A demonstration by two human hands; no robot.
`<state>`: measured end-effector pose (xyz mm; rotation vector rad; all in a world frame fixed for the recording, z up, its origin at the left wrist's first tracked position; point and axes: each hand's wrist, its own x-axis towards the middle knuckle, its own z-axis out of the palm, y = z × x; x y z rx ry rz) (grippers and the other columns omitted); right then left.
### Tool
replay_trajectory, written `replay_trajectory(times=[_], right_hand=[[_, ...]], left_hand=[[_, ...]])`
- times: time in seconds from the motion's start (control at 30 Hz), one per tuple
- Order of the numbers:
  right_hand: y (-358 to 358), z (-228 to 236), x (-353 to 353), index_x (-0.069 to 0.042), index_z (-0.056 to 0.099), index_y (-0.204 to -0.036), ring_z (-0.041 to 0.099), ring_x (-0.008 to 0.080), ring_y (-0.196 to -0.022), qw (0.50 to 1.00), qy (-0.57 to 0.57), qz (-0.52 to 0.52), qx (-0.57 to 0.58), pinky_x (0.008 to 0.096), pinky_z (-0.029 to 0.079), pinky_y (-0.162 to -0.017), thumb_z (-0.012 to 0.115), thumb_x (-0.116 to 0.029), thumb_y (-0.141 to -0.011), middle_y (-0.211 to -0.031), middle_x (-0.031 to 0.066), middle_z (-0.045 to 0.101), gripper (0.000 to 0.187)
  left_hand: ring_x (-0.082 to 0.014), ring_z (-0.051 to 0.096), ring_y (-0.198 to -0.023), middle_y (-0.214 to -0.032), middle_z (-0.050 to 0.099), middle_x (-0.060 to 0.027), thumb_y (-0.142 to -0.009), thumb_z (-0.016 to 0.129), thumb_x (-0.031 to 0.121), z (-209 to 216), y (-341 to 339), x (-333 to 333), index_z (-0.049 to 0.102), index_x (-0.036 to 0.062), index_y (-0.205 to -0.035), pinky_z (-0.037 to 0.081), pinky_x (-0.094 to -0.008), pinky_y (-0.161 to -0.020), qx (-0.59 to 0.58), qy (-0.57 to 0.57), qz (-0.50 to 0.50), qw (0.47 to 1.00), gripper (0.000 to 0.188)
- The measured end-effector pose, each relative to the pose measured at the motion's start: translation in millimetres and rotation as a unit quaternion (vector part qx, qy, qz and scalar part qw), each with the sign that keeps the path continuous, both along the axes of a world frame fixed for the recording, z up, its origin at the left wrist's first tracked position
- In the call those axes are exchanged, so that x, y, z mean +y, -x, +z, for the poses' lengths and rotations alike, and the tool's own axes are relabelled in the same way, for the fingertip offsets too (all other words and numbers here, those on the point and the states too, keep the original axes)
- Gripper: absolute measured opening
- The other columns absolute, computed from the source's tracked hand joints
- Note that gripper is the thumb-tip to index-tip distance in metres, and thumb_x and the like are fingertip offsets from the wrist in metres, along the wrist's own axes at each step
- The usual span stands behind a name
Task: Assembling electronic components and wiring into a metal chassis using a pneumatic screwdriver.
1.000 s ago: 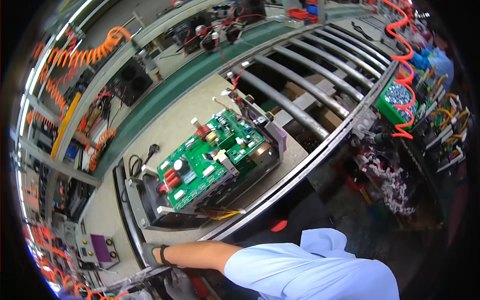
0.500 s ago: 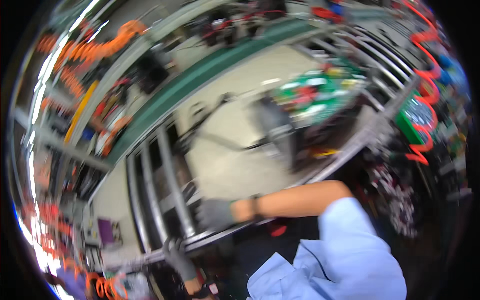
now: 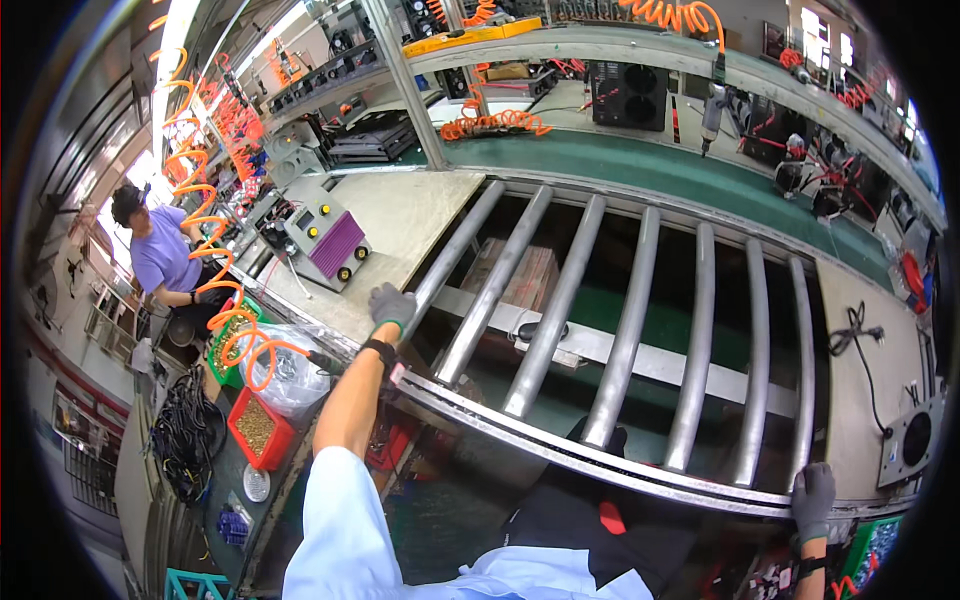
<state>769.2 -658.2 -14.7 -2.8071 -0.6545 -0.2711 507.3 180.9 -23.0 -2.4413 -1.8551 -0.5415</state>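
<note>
My left hand (image 3: 390, 303), in a grey glove, rests with spread fingers at the corner of a pale board (image 3: 395, 225), beside the leftmost metal roller (image 3: 460, 245). It holds nothing. A machine with a purple side panel (image 3: 335, 247) and yellow-and-black knobs sits on that board, beyond my left hand. My right hand (image 3: 813, 495), also gloved in grey, lies on the near metal rail (image 3: 620, 465) by the rightmost roller (image 3: 803, 370). Its fingers point away from me and nothing shows in them. Several bare rollers span the frame between my hands.
On the right, a second board (image 3: 865, 400) carries a black cable (image 3: 858, 335) and a panel with a round fan opening (image 3: 915, 437). A co-worker (image 3: 160, 250) stands far left. Red bin (image 3: 260, 430), clear plastic bag (image 3: 285, 370) and orange coiled hose (image 3: 215, 260) are near my left arm.
The view has swung to the left and steadied. My hands, close together before, are now wide apart at opposite ends of the rollers. The purple-sided machine appears much closer.
</note>
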Motion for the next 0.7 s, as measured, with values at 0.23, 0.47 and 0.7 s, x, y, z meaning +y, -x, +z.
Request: replay_trajectory(times=[0.23, 0.47, 0.7], right_hand=[[35, -29, 13, 0.001, 0.059, -0.123, 0.054, 0.0418, -0.118, 0.994, -0.086, -0.029, -0.056, 0.0487, 0.043, -0.102, 0.062, -0.022, -0.087, -0.125, 0.0243, 0.058, 0.043], [22, -9, 17, -0.004, 0.065, -0.111, 0.063, 0.0369, -0.103, 0.992, -0.084, -0.054, -0.08, 0.0461, 0.051, -0.091, 0.063, -0.015, -0.077, -0.114, 0.0174, 0.064, 0.036], [22, -9, 15, -0.008, 0.066, -0.112, 0.06, 0.0356, -0.108, 0.993, -0.081, -0.048, -0.071, 0.0473, 0.048, -0.095, 0.062, -0.017, -0.078, -0.118, 0.0157, 0.062, 0.035]], left_hand=[[-0.0342, 0.067, -0.097, -0.101, 0.069, -0.0198, -0.089, 0.053, 0.03, -50, 27, 99, 0.068, 0.0034, -0.107, 0.053, -0.0438, -0.083, 0.16, 0.044, -0.085, 0.982, 0.036], [-0.0336, 0.064, -0.1, -0.106, 0.067, -0.0194, -0.091, 0.053, 0.029, -33, -12, 70, 0.065, 0.0039, -0.112, 0.051, -0.0428, -0.086, 0.119, 0.031, -0.079, 0.989, 0.035], [-0.0331, 0.062, -0.103, -0.111, 0.065, -0.0191, -0.092, 0.053, 0.027, -23, -12, 41, 0.062, 0.0044, -0.116, 0.05, -0.0419, -0.088, 0.095, 0.054, -0.075, 0.991, 0.035]])
